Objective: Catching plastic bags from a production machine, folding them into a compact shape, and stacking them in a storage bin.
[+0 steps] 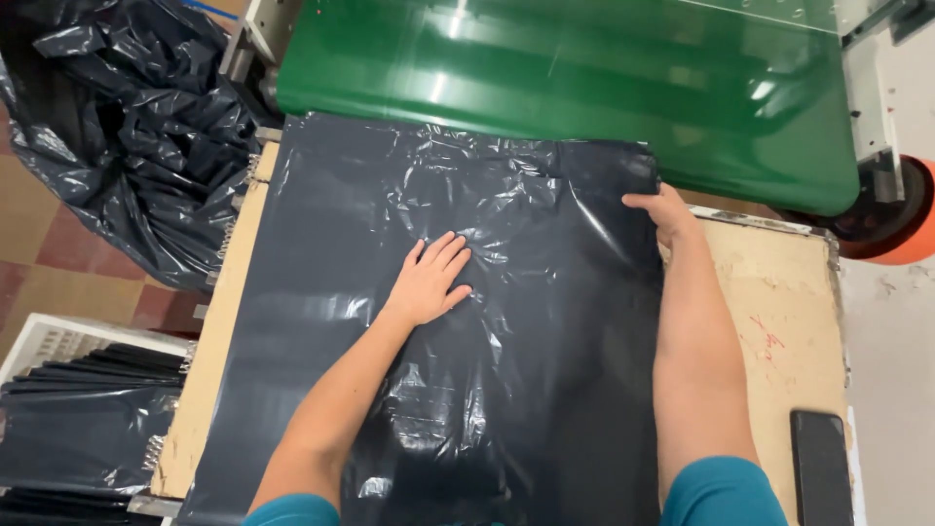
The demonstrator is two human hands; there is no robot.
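Observation:
A large black plastic bag point(321, 321) lies spread flat over a worn wooden table point(779, 312). My left hand point(430, 281) presses flat on the middle of the bag, fingers apart and pointing away from me. My right hand point(662, 211) rests at the bag's far right corner, fingers curled over its edge; whether it pinches the plastic is unclear.
A green conveyor belt point(584, 88) runs across the far side of the table. A heap of crumpled black bags point(127, 127) lies at the upper left. A white crate point(39, 336) with folded black bags sits lower left. A dark phone point(821, 468) lies at the table's right corner.

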